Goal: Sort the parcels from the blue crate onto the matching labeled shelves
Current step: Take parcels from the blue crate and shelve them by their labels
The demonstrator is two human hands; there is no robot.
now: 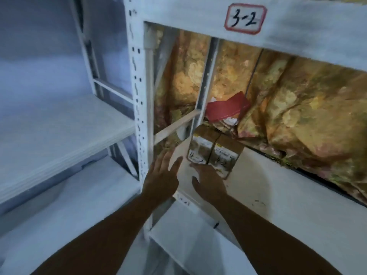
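Cardboard parcels (214, 153), two side by side on the white shelf (278, 185), look light and stiff, best taken by opposite sides; my left hand (161, 175) spread, empty, right hand (208, 179) flat-fingered at their near edge.

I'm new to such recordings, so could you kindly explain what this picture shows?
There is no machine: a person wears one camera on the head, looking forward and down. The left hand is open, fingers spread, holding nothing. The right hand reaches flat-fingered to two cardboard parcels standing side by side on a white shelf; nothing is gripped. The beam above carries a label reading 3-2. Floral cloth hangs behind, with something red against it.
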